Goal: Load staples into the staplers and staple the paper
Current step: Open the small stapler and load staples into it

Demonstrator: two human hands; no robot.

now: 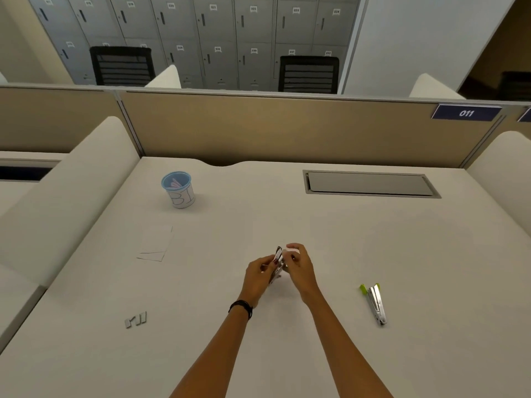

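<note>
Inside blue-rimmed cup (178,191), pink items (175,183).

A dark blue plate (466,113) on the top edge of the tan partition (287,127), far beyond the fingers (290,255) and to their right, reads "011" in white. A second blue plate (525,114) is cut off at the frame's right edge; nothing on it can be read.

The blue-rimmed cup (178,189) on the counter (316,225), beyond the fingers and to their left, carries large hand-drawn strokes on its white side that look like "B1", though the reading is uncertain.

The grey lockers (201,30) behind the partition each bear a small white number tag; most are too blurred to read, but some look like "020", "021" and "030".
</note>
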